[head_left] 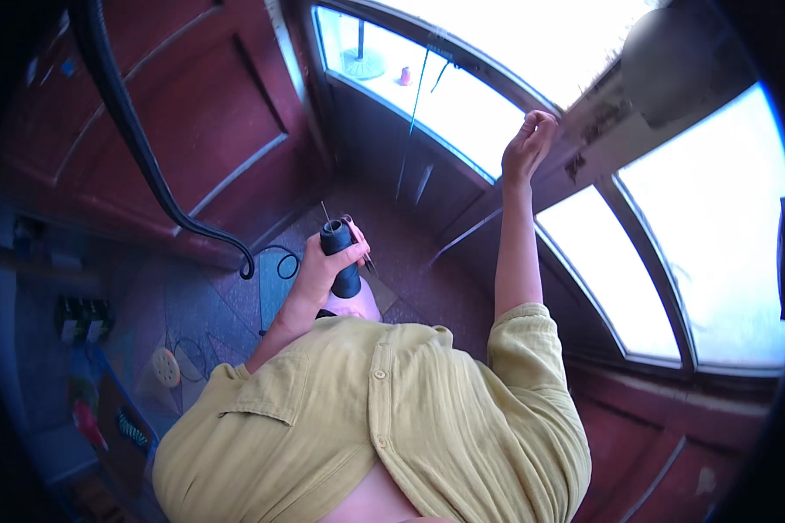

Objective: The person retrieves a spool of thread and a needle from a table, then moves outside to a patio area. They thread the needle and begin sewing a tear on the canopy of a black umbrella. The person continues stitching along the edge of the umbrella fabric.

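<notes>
Left of and below the window frame [600,164], your L hand [315,266] has its fingers clamped round a dark spool [347,281], w/ a thin rod [324,210] (needle, maybe) sticking up at its hollow end, plus what look like small snips [369,261] held in the same hand. Your R hand [528,150] is up by the frame, fingers curled together; can't tell if they touch it or pinch anything thin. Progress, est.: prob. mid-job. Done: spool + snips in hand, R arm up at the frame. Left: no finished result shows there, so some work prob. remains; can't tell how much. Spool's long axis runs roughly away from your shirt [436,375], far end slanting a bit L; hollow end points away from you & partly up at the cam, other end back toward the shirt. Thin cord [414,109] hangs at the frame's far L part; black hose [133,135] is well L of the frame.
</notes>
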The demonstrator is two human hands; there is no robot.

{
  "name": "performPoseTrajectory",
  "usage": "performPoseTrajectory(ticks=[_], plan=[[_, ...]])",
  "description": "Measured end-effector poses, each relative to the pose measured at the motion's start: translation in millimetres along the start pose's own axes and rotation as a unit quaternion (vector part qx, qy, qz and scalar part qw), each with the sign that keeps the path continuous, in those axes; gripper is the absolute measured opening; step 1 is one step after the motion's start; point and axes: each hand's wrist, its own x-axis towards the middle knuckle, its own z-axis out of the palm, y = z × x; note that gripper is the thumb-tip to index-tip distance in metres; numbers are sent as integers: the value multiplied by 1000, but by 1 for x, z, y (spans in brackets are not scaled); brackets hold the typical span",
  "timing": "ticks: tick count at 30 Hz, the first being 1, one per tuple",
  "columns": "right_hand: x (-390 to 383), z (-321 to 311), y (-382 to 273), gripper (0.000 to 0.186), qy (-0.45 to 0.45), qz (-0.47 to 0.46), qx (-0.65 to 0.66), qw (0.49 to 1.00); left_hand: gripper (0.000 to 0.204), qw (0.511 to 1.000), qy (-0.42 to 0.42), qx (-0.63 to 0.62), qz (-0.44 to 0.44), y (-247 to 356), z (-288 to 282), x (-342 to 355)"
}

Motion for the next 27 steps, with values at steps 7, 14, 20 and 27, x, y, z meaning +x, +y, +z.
performPoseTrajectory(ticks=[7,14,20,27], plan=[[22,74,102,13,140,-82,-98,982,11,997,-57,49,-24,-3,13,189],[37,107,145,8,152,127,73,977,14,961,-253,104,-39,-19,48,295],[79,118,206,11,172,254,123,944,17,930,-302,196,-73,-60,116,366],[79,125,274,14,-26,253,325,911,23,920,-282,249,-108,-178,178,423]])
